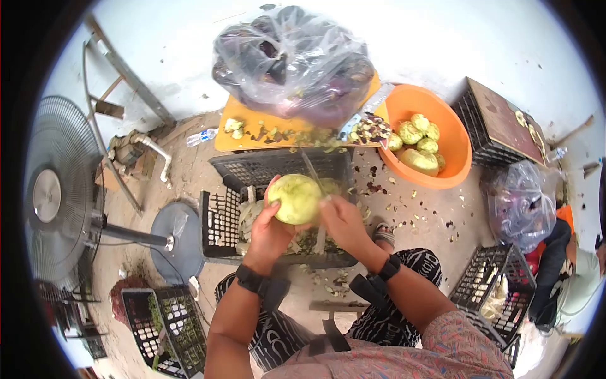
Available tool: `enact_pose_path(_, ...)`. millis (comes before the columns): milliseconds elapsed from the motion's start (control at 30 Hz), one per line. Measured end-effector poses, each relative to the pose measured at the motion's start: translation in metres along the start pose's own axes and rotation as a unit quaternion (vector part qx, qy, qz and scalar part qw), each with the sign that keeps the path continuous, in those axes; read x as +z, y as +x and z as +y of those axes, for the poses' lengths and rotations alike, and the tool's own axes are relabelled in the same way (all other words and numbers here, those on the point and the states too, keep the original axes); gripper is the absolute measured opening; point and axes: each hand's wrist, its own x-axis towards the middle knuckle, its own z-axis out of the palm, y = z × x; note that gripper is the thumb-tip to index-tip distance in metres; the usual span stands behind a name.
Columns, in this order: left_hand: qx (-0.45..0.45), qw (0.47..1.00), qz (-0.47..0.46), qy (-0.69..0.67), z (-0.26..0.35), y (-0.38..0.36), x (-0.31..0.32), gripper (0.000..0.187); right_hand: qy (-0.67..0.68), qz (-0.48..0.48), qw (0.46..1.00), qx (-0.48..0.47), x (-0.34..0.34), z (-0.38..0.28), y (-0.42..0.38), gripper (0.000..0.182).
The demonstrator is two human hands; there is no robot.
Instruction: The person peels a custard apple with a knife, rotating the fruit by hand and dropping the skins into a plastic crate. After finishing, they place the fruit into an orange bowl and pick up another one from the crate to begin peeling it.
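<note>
A large peeled, pale green round vegetable (295, 199) sits in my left hand (270, 228), whose fingers wrap its left side and underside. My right hand (341, 221) is closed at its right side, round the handle of a knife (310, 165) with its thin blade pointing up and away. The handle is mostly hidden by the fingers. Both hands are above a black crate (221, 221) holding peelings and plastic. Behind it, an orange board (222, 140) bears scattered peelings and a big clear bag of dark purple vegetables (293, 63).
An orange basin (459, 142) with several peeled vegetables stands right of the board. A fan (47, 196) is at the left. Black crates (161, 322) stand lower left and right (499, 271). A plastic bag (521, 202) lies at the right. Peel scraps litter the floor.
</note>
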Motion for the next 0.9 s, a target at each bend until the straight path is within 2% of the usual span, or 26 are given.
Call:
enact_pose_path(100,0.009,0.998,-0.019,-0.061,0.004,-0.001,-0.013,0.065,0.071,-0.024,0.997,0.021,-0.002,-0.023,-0.012,0.027)
enact_pose_path(133,0.006,0.997,0.001,-0.08,0.006,-0.001,-0.017,0.074,0.071,-0.037,0.997,0.017,-0.003,-0.028,-0.016,0.027)
enact_pose_path(200,0.018,0.992,0.046,-0.113,0.013,-0.01,-0.016,0.076,-0.076,-0.019,0.991,-0.107,-0.006,-0.034,-0.024,0.028)
enact_pose_path(233,0.019,0.986,0.082,-0.145,0.016,-0.014,-0.012,0.078,-0.075,-0.029,0.991,-0.111,-0.008,-0.037,-0.026,0.028)
enact_pose_path(267,0.021,0.98,0.099,-0.174,0.019,-0.014,-0.01,0.082,-0.127,-0.039,0.976,-0.172,-0.01,-0.04,-0.028,0.026)
enact_pose_path(300,0.029,0.979,0.1,-0.175,0.019,-0.015,-0.014,0.082,-0.178,-0.046,0.955,-0.234,-0.011,-0.042,-0.028,0.025)
enact_pose_path(333,0.03,0.977,0.082,-0.193,0.015,-0.012,-0.022,0.084,-0.177,-0.048,0.953,-0.24,-0.012,-0.042,-0.028,0.025)
enact_pose_path(367,0.031,0.975,0.062,-0.211,0.014,-0.008,-0.027,0.086,-0.212,-0.05,0.933,-0.287,-0.012,-0.04,-0.026,0.026)
enact_pose_path(400,0.041,0.969,0.096,-0.224,0.013,-0.001,-0.025,0.087,-0.246,-0.052,0.91,-0.331,-0.012,-0.041,-0.024,0.028)
enact_pose_path(567,0.02,0.975,0.056,-0.215,0.011,0.014,-0.022,0.087,-0.277,-0.022,0.892,-0.355,-0.016,-0.053,-0.01,0.031)
enact_pose_path(633,0.019,0.985,0.016,-0.168,0.012,0.016,-0.017,0.087,-0.281,-0.015,0.891,-0.357,-0.017,-0.06,-0.006,0.032)
enact_pose_path(667,0.018,0.983,0.048,-0.174,0.011,0.018,-0.014,0.081,-0.307,-0.026,0.885,-0.35,-0.016,-0.065,-0.006,0.033)
enact_pose_path(800,0.017,0.97,0.086,-0.227,0.009,0.023,-0.014,0.081,-0.347,-0.057,0.879,-0.323,-0.011,-0.068,-0.004,0.036)
enact_pose_path(900,0.029,0.967,0.102,-0.232,0.006,0.026,-0.016,0.083,-0.286,-0.024,0.9,-0.329,-0.005,-0.045,-0.005,0.031)
